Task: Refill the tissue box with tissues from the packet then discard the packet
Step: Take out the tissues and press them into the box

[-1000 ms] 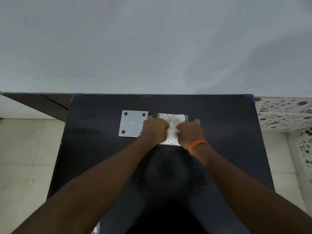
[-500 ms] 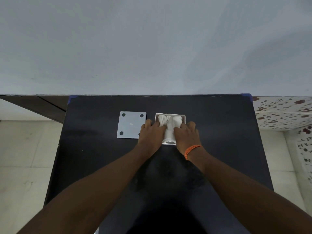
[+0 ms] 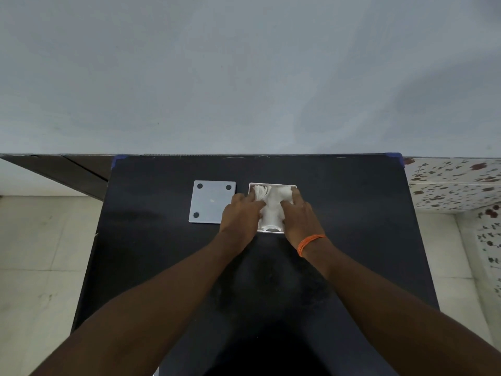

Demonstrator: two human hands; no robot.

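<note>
A white square tissue box [image 3: 272, 184] sits open on the black table [image 3: 339, 213], near its far middle. White tissues [image 3: 272, 210] fill the box, bunched in the centre. My left hand [image 3: 240, 213] presses on the tissues from the left side. My right hand [image 3: 301, 213], with an orange band at the wrist, presses them from the right. The fingers of both hands lie on the tissues, inside the box. The box's flat grey bottom panel [image 3: 210, 203], with dark round feet at its corners, lies just left of the box. No packet is in view.
The table's far edge meets a pale grey wall [image 3: 244, 77]. Light floor tiles [image 3: 40, 253] lie to the left and a flower-patterned surface [image 3: 455, 183] to the right. A dark skirting strip [image 3: 67, 169] runs at the far left.
Both hands have spread apart slightly and slid deeper over the tissues. The tissues now sit lower inside the box, with its rim showing.
</note>
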